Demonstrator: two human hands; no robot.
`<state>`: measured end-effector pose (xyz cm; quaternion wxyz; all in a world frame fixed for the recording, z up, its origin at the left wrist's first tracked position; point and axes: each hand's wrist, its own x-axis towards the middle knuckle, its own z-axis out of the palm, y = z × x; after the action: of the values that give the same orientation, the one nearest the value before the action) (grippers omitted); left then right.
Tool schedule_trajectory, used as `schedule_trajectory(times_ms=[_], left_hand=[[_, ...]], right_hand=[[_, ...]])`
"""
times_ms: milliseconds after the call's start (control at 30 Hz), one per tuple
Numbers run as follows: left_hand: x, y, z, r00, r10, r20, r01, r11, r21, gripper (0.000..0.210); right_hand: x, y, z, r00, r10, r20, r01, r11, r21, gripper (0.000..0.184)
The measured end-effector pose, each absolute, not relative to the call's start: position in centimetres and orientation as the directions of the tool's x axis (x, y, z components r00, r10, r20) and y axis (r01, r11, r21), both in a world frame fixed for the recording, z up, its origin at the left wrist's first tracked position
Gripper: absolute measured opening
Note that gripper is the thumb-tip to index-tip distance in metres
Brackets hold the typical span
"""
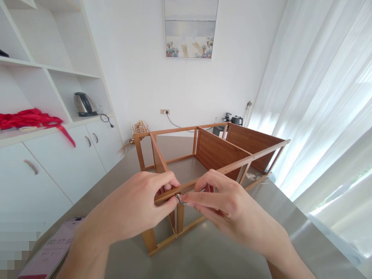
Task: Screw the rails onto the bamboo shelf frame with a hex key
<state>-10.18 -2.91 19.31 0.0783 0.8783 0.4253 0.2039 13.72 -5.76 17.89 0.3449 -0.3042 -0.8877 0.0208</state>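
A brown wooden shelf frame (216,148) lies on its side on the grey table, with flat boards set between its rails. My left hand (135,203) is closed around the near end of the top rail (165,197), thumb in front and fingers behind. In my right hand (228,199) a small bent metal hex key (181,201) is pinched between thumb and fingers. Its short end meets the rail at a fastener hole beside my left thumb. My fingers cover part of the key, and the fastener itself is too small to make out.
On the grey table (221,248), a phone (49,248) showing a timer lies at the lower left. White cabinets (52,162) with a kettle (84,104) and red cloth (31,119) stand left. Dried stalks (140,128) are behind the frame; a white curtain (314,97) hangs right.
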Motion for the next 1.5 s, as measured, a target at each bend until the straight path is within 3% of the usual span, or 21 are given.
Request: schedule_trajectory(times_ms=[367,1233,1500], left_hand=[[-10.11,-2.76,19.41,0.552,0.745,0.373,0.678,-0.662,0.319,0.013],[-9.91,-2.94,19.56,0.54,0.766,0.35,0.692,-0.64,0.333,0.014],[-9.9,-2.91,19.64,0.537,0.765,0.356,0.675,-0.643,0.362,0.014]], right_hand=[[13.68,-6.04,18.06,-0.58,0.559,0.592,0.556,0.803,-0.213,0.025],[13.5,-5.64,18.02,-0.575,0.566,0.59,0.558,0.799,-0.222,0.023],[13.26,-5.56,17.8,-0.588,0.622,0.516,0.585,0.768,-0.26,0.016]])
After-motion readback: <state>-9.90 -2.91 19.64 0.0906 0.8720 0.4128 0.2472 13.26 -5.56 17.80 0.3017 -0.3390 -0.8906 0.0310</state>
